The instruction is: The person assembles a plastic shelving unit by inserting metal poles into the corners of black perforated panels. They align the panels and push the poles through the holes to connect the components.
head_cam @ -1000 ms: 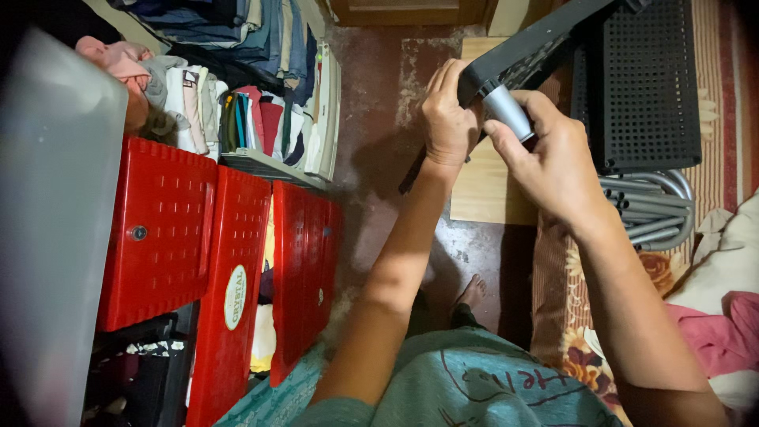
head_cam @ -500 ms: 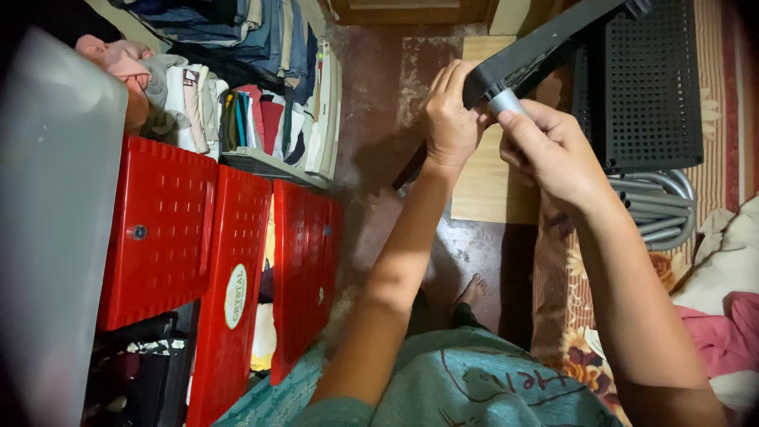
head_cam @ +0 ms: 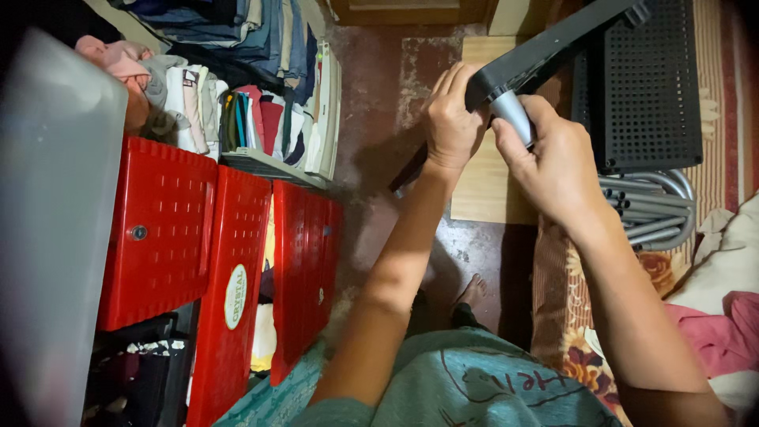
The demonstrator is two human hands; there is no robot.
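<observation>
My left hand [head_cam: 451,122] grips the corner of a black plastic shelf panel [head_cam: 553,47] that I hold up at a tilt. My right hand [head_cam: 553,162] is closed around a short grey tube [head_cam: 512,115] whose top end sits in the panel's corner. The two hands are almost touching at that corner. The tube's lower part is hidden in my right palm.
More black perforated panels [head_cam: 648,87] and several grey tubes [head_cam: 652,209] lie on a patterned mat at right. A wooden board [head_cam: 486,186] rests on the floor below my hands. Red plastic drawers [head_cam: 229,261] stand at left, with stacked folded clothes [head_cam: 237,103] behind them.
My right hand has shifted its grip on the grey tube, sliding down and around it. The panel and my left hand stay nearly still.
</observation>
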